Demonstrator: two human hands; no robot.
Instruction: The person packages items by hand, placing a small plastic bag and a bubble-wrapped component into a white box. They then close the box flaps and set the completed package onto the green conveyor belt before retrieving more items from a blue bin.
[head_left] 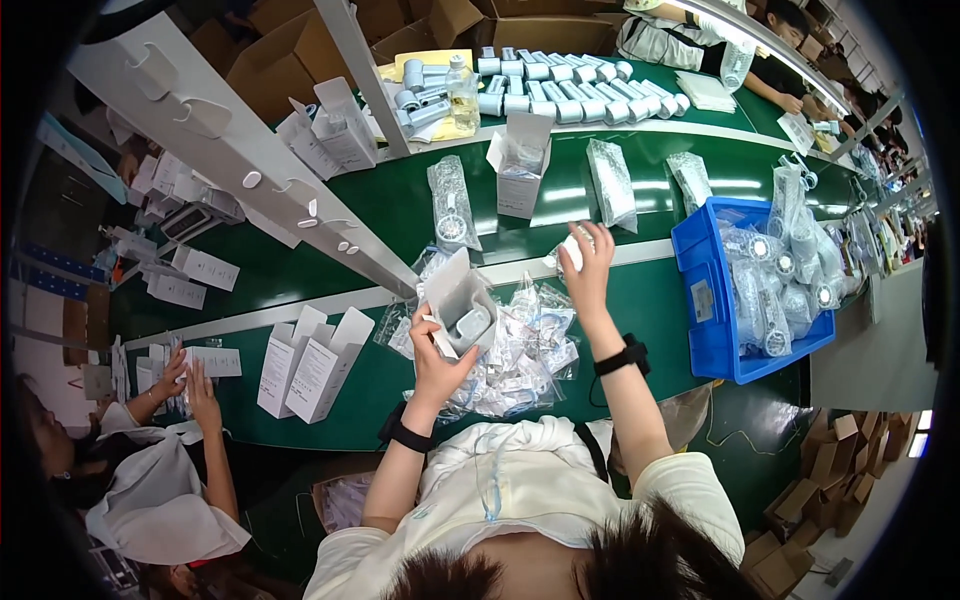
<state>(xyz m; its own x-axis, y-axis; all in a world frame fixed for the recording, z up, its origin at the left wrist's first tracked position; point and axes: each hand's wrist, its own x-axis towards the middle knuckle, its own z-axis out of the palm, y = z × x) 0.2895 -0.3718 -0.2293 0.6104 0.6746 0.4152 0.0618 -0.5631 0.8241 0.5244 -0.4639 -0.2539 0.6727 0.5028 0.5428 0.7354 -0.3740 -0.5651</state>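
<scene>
My left hand (438,358) grips an open white cardboard box (476,352) with its flaps raised, in front of my chest. A rounded pale grey item (472,322) sits inside the box. Out to the right, over the rail beside the belt, my right hand (590,262) is closed on a small white item (556,262), mostly covered by the fingers, whose kind I cannot make out. Below and between both hands lies a pile of small clear plastic bags (525,365) with white contents. Two open white boxes (322,372) stand to the left of the pile.
A blue bin (745,372) of bubble-wrapped items stands at right. On the green belt (395,215) are bubble-wrapped packages (612,185) and an open white box (518,192). A slanted metal post (270,165) rises at left. A co-worker's hands (200,390) handle boxes at far left.
</scene>
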